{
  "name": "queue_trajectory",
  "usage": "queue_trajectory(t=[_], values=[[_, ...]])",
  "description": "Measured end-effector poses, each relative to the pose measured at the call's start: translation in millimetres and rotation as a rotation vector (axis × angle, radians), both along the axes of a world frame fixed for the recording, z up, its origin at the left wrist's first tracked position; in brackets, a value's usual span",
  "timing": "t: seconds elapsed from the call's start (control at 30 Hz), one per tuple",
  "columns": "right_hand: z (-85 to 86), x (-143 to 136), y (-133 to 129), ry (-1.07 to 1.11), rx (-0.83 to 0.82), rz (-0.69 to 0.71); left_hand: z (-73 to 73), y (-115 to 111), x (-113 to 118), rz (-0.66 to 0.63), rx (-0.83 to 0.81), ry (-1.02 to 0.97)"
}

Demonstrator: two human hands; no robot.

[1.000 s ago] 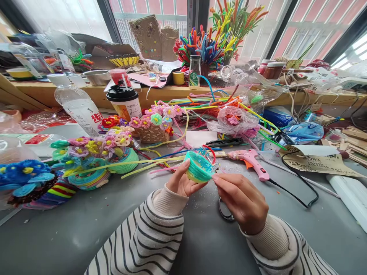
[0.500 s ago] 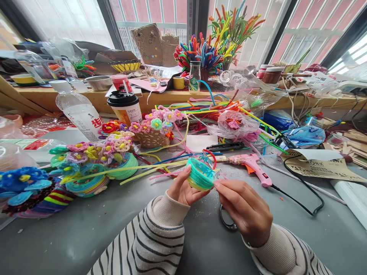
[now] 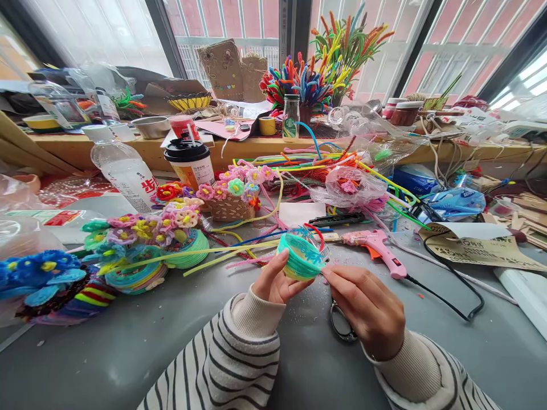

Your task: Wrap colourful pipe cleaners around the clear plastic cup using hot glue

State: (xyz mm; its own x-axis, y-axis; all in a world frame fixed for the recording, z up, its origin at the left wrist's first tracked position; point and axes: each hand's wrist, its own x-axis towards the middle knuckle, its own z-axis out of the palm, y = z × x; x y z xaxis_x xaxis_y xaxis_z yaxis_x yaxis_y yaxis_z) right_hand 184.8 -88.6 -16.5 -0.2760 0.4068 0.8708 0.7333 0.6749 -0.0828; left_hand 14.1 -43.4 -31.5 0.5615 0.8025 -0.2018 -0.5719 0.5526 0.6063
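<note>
A small clear plastic cup (image 3: 294,263), its outside wrapped in teal and yellow pipe cleaner, is held by my left hand (image 3: 273,282), thumb on the near rim and fingers beneath. A barcode and blue print show on the cup's wall. At its right edge my right hand (image 3: 368,307) is closed in a pinch; what lies between the fingertips is too small to make out. Just below, the dark handle of scissors (image 3: 343,323) lies on the table, partly hidden by my right hand. Behind the cup a red pipe cleaner (image 3: 318,233) curves up.
A pink glue gun (image 3: 391,259) with a black cord lies to the right, a black utility knife (image 3: 337,220) behind. Flower-topped pipe-cleaner baskets (image 3: 188,250) stand left, near a lidded paper cup (image 3: 192,165) and a bottle (image 3: 123,171). Loose pipe cleaners (image 3: 294,165) heap at the back.
The view has shifted slightly. Both hands keep nearly the same hold at the cup, and a little more of the scissors' handle shows.
</note>
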Motion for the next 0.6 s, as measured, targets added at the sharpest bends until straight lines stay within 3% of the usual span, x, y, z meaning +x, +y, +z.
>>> queue_trajectory(t=[0.37,0.6], values=[[0.8,-0.1,0.6,-0.007,-0.008,0.012,8.4,-7.2,6.8,0.074,0.049,0.089],[-1.7,0.9,0.9,-0.003,-0.02,0.022,10.8,-7.6,7.2,0.055,0.058,0.086]])
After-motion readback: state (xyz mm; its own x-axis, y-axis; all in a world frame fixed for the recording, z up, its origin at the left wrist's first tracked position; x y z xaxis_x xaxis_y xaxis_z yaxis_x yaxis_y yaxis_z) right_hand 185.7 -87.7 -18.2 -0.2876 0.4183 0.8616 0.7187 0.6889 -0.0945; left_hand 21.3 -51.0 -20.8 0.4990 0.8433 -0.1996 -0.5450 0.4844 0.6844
